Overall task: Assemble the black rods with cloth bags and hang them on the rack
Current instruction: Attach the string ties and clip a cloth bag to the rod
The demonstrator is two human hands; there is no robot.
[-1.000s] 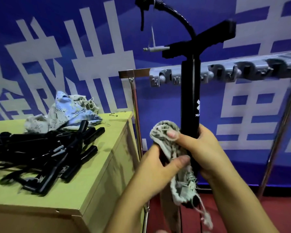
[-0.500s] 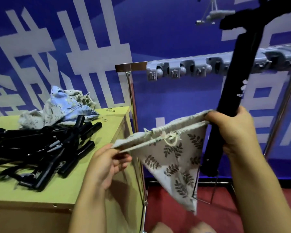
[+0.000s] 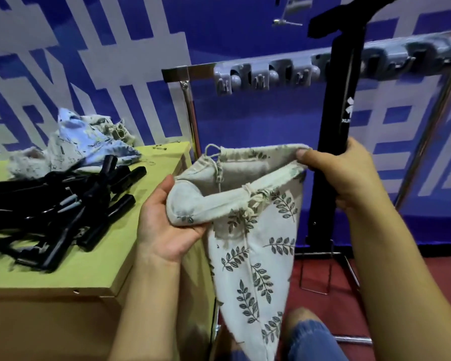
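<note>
A white cloth bag [image 3: 255, 246] printed with grey leaves hangs in front of me, its drawstring mouth spread wide. My left hand [image 3: 164, 225] grips the near left corner of the mouth. My right hand [image 3: 346, 178] holds an upright black rod [image 3: 336, 121] with a T-shaped top and also pinches the far right edge of the bag's mouth with its thumb. The rod's lower end stands beside the bag, outside it. Behind the rod runs the metal rack [image 3: 193, 69] with a grey strip of clip holders [image 3: 266, 76].
A green-topped table [image 3: 94, 267] on my left carries a pile of black rods [image 3: 63, 199] and a heap of cloth bags [image 3: 81, 142]. A blue banner wall stands close behind. Red floor and the rack's wire base lie under the bag; knees in jeans show at the bottom.
The crumpled bag was pulled away from the rod, stretched flat between my hands, and its mouth is now spread open. The rod shifted right and stands more upright.
</note>
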